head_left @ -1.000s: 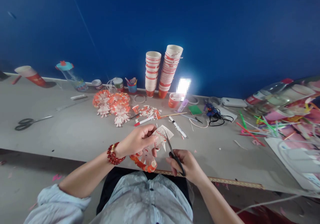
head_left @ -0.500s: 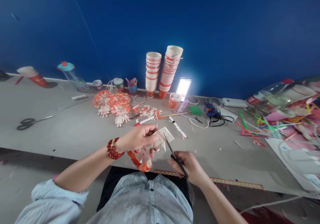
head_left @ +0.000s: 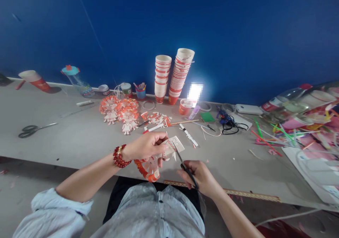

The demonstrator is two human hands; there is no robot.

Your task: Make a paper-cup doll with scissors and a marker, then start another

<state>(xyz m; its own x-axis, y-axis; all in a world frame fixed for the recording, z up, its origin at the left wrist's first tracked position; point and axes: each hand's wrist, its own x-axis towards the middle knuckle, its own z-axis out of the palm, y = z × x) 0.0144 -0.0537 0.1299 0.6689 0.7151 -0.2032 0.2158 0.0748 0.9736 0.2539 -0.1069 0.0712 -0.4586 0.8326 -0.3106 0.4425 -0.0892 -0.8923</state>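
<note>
My left hand (head_left: 149, 146) is closed on a cut paper cup (head_left: 179, 144). The flap of white paper sticking out past its fingers bears red wavy lines and dark drawn circles. Below the hand hangs the cup's orange-red curled rim (head_left: 148, 172). My right hand (head_left: 200, 176) grips black-handled scissors (head_left: 182, 162), its fingers in the loops. The scissor blades point up and left and meet the drawn flap. Further back on the table stand finished-looking orange fringed paper figures (head_left: 126, 114), with a pile of cut paper scraps (head_left: 158, 119) beside them.
Two tall stacks of paper cups (head_left: 162, 80) stand against the blue wall, near a glowing light (head_left: 195, 92). A second pair of scissors (head_left: 29, 131) lies far left. At right are a glue gun (head_left: 225, 118) and cluttered coloured strips (head_left: 291, 135). A patterned strip runs along the front edge.
Both hands stay almost where they were. The scissor blades remain at the drawn flap, and the orange rim has shifted slightly left.
</note>
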